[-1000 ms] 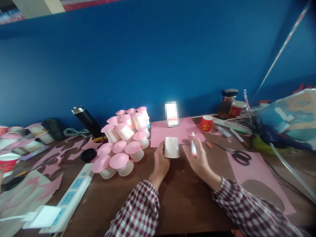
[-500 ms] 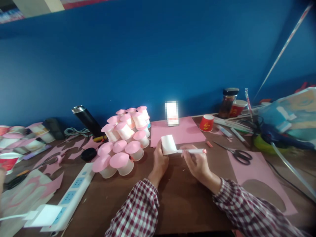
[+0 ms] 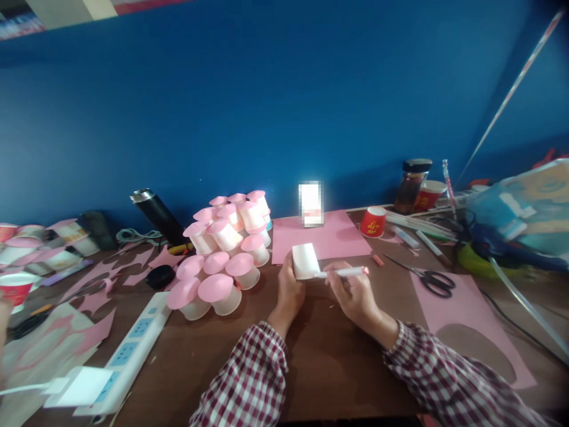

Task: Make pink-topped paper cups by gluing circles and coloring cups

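My left hand (image 3: 291,289) grips a white paper cup (image 3: 306,261) that lies tipped over above the brown table. In my right hand (image 3: 355,296) is a white marker (image 3: 347,273) with a pinkish-red end, and its tip meets the cup's lower right edge. Whether the tip leaves a mark is too small to tell. Behind the cup lies a pink paper sheet (image 3: 320,240). Left of my hands stand several white cups topped with pink paper cones (image 3: 219,287). A small red marker cap (image 3: 378,260) rests right of the marker.
A red paper cup (image 3: 372,222), black-handled scissors (image 3: 435,283) and a cut pink sheet (image 3: 480,323) lie to the right. On the left are a white power strip (image 3: 128,356), a black flask (image 3: 155,216) and pink scraps (image 3: 95,299). Another person's hand (image 3: 3,320) shows at the left edge.
The marker's tip has shifted slightly left along the cup's lower edge. My left hand keeps its hold on the cup.
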